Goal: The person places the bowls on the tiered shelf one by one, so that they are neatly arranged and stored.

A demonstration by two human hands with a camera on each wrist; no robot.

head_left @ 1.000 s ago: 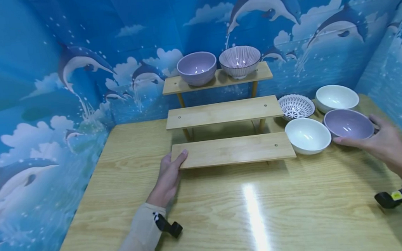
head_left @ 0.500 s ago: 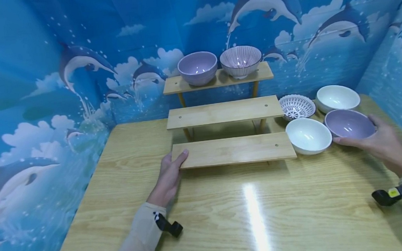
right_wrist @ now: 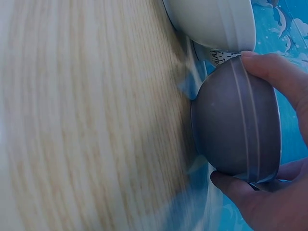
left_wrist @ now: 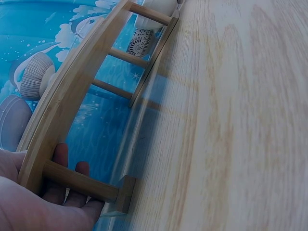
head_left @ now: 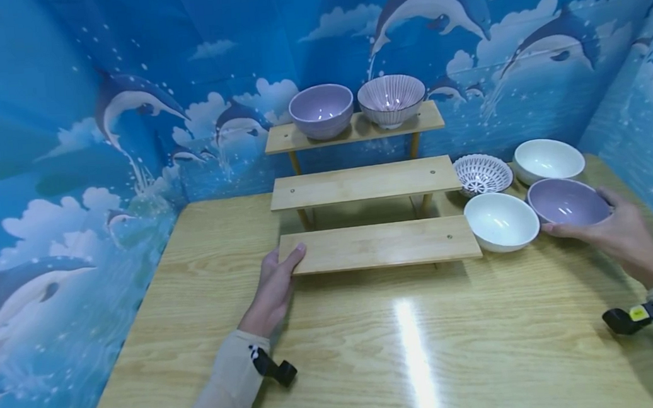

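Purple glaze is seen on the bowl (head_left: 568, 203) that is held at the right side of the counter (head_left: 342, 348) by the right hand (head_left: 627, 233) — its wall is pinched in the grip, with the thumb laid at the rim on the side turned to the near white bowl (head_left: 501, 222) and the fingers set against the opposite side. The held bowl is kept upright, its base close to the counter; whether the two are touching cannot be told. By the left hand (head_left: 270, 290), the left end of the lowest board (head_left: 386, 244) of a three-step wooden stand is clasped: the thumb is rested on top, and the fingers are curled beneath, around the short leg (left_wrist: 79, 182) seen from the left wrist. The near white bowl is placed between the right end of that board and the purple one, just beside both. Behind it, a patterned bowl (head_left: 482, 174) is set near the right end of the middle board (head_left: 359, 184), and a rear white bowl (head_left: 549, 157) is stood behind the held one. On the top board (head_left: 358, 136), a lilac bowl (head_left: 322, 111) is placed at the left and a striped bowl (head_left: 391, 100) at the right — both upright. Pale sleeves (head_left: 225, 382) are worn on both arms, with a small black device (head_left: 274, 367) strapped at each wrist. The counter is enclosed by a blue backdrop (head_left: 258, 44) on which dolphins and clouds are printed
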